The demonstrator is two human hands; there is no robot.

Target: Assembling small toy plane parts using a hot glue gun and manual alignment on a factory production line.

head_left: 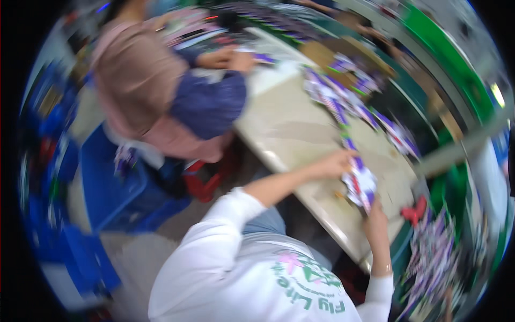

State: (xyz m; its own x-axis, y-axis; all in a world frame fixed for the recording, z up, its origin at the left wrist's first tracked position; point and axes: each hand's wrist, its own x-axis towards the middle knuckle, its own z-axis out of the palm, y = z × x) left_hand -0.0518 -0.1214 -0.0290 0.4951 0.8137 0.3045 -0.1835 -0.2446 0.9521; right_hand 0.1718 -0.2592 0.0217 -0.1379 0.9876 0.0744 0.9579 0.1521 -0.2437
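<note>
A blurred purple-and-white printed packet [362,181] is held between my two hands, low over the near part of the table. My left hand [339,164] has its fingers closed at the upper left edge of the packet. At the packet's lower right end, my right hand [376,216] is closed on it. Motion blur hides the exact finger positions. Just beyond my hands, a row of similar purple-and-white packets [327,95] lies along the table, several of them overlapping.
The pale table [284,126] runs away to the upper left. A co-worker [145,80] with dark blue sleeves works at its left side. A cardboard box [317,53] holds more packets. On the right are a red object [414,210] and heaped purple-and-white strips [434,257]. A blue crate [115,188] stands left.
</note>
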